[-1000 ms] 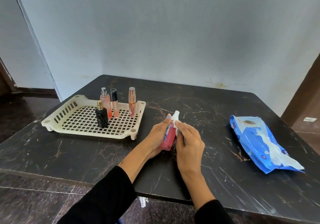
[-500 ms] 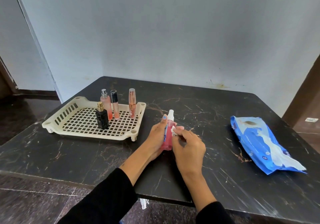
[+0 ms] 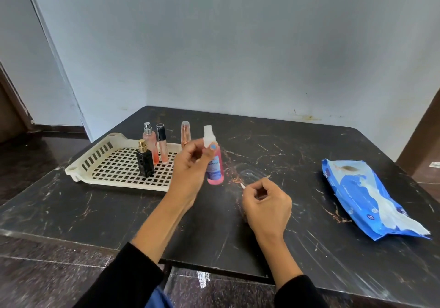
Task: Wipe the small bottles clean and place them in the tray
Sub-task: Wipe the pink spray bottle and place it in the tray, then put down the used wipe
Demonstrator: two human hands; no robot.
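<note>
My left hand point(image 3: 190, 164) pinches a pink spray bottle point(image 3: 215, 167) by its white cap and holds it upright above the table, just right of the cream tray point(image 3: 95, 162). My right hand point(image 3: 265, 203) is curled lower right of the bottle, apart from it, and a small white tip of wipe point(image 3: 243, 185) shows at its fingers. Several bottles stand upright in the tray: a black one with a gold cap point(image 3: 144, 162), a pink one with a silver sprayer point(image 3: 150, 143), a slim dark-capped tube point(image 3: 162, 145) and a slim peach tube point(image 3: 185, 135).
A blue pack of wet wipes point(image 3: 364, 195) lies on the right side of the dark marble table point(image 3: 297, 155). The wall runs close behind the table. The table's front edge is near my forearms.
My left hand has lifted the pink bottle up and toward the tray. My right hand has come off the bottle and dropped to the right with the wipe.
</note>
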